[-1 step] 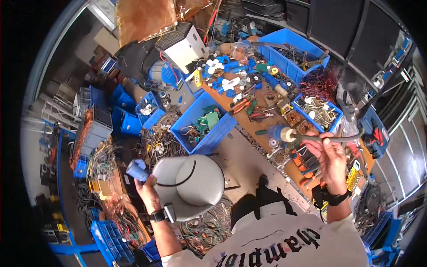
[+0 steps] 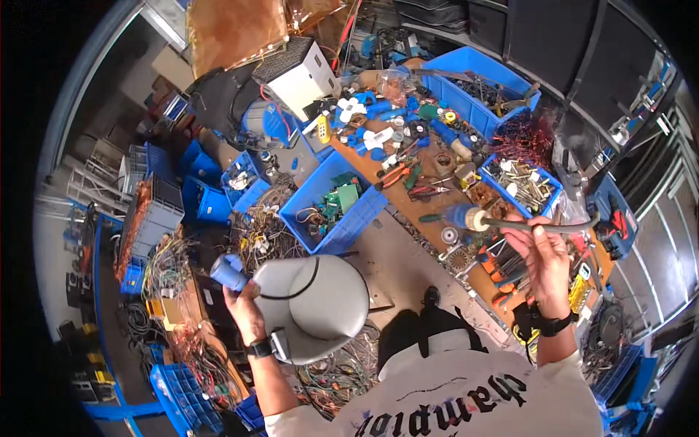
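Note:
My left hand (image 2: 244, 306) is closed round the lower end of a blue industrial plug (image 2: 230, 272). A short black cable runs from it and curves over the grey chair seat (image 2: 331, 295). At the right, my right hand (image 2: 542, 255) grips a thick dark cable (image 2: 568, 229) between thumb and fingers. At that cable's left end is a connector with a cream collar (image 2: 476, 219) and a translucent blue body, held over the workbench. The cable's other end sticks out to the right past my fingers.
Pliers with orange handles (image 2: 502, 284) lie on the bench below my right hand. A blue bin of circuit boards (image 2: 349, 237) stands left of the bench. Beyond are a blue tray of metal pieces (image 2: 502, 189), loose blue and white connectors, and a larger blue bin (image 2: 455, 87).
My left hand and the blue plug have shifted slightly up and to the right. The connector on the right-hand cable has moved a little to the right.

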`<state>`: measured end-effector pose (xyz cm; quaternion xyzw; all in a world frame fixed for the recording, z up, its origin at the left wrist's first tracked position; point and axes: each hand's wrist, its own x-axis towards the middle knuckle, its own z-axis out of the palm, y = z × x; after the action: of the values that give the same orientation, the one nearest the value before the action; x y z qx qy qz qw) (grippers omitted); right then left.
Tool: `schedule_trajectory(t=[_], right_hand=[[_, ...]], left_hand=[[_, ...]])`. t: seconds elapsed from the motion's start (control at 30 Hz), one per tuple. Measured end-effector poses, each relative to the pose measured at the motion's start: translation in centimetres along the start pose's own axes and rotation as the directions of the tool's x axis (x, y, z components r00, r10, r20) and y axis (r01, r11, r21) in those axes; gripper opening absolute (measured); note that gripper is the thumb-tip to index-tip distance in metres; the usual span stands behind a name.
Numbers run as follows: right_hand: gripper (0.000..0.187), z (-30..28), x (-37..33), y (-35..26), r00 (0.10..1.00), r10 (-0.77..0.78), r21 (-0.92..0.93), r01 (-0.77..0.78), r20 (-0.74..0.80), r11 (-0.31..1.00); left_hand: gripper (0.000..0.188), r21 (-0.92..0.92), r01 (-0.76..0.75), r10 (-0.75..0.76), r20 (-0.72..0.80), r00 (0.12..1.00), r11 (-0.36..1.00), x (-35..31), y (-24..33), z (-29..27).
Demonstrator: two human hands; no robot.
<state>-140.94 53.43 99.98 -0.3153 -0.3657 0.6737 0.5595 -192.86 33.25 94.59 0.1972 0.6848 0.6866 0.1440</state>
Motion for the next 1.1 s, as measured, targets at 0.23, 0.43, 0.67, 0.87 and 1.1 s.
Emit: schedule_trajectory(t=[0.23,0.43,0.67,0.87,1.1], right_hand=[[0.019,0.2,4.0,-0.3,0.978,-0.053,-0.066,0.041,-0.201,0.997],[0.019,1.5,5.7,1.3,0.895,-0.111,-0.140,0.055,-0.431,0.989],[0.022,7.1,10.5,4.8,0.689,-0.264,-0.257,0.115,-0.675,0.959],[0.029,11.9,14.8,8.0,0.540,-0.258,-0.141,0.249,-0.801,0.958],[0.033,15.3,16.9,11.4,0.493,-0.228,-0.003,0.416,-0.840,0.910]], left_hand=[[0.052,-0.033,-0.035,0.043,0.275,0.961,0.999,13.8,-1.3,16.2],[0.051,0.017,-0.210,0.139,0.695,0.706,0.978,26.5,-3.3,33.2],[0.061,-0.027,-0.263,0.069,0.986,0.151,0.965,36.6,-8.8,53.4],[0.056,-0.210,-0.673,0.225,0.972,-0.067,0.709,36.6,-14.1,64.9],[0.053,-0.405,-0.809,0.256,0.912,-0.321,0.427,36.5,-20.0,72.0]])
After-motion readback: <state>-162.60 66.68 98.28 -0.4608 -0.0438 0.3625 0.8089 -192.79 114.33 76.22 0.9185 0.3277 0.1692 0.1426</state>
